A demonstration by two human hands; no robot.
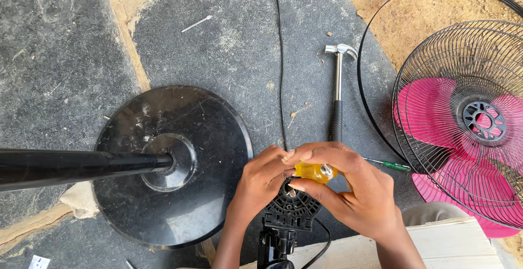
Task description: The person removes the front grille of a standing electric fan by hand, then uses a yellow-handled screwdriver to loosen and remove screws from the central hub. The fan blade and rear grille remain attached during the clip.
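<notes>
My right hand (348,190) grips the yellow handle of a screwdriver (315,172), held upright over a black fan motor housing (294,210) at the bottom centre. My left hand (262,179) presses against the housing's left side, fingertips touching the screwdriver handle. The screwdriver's shaft is hidden by my fingers. A black cable runs from the housing down toward the bottom edge.
A round black fan base (212,133) with its black pole (65,166) lies left. A hammer (338,83) and a small green screwdriver (389,164) lie right of centre. A wire fan guard (436,73) over pink blades (430,111) sits far right. A pale wooden board (441,242) lies bottom right.
</notes>
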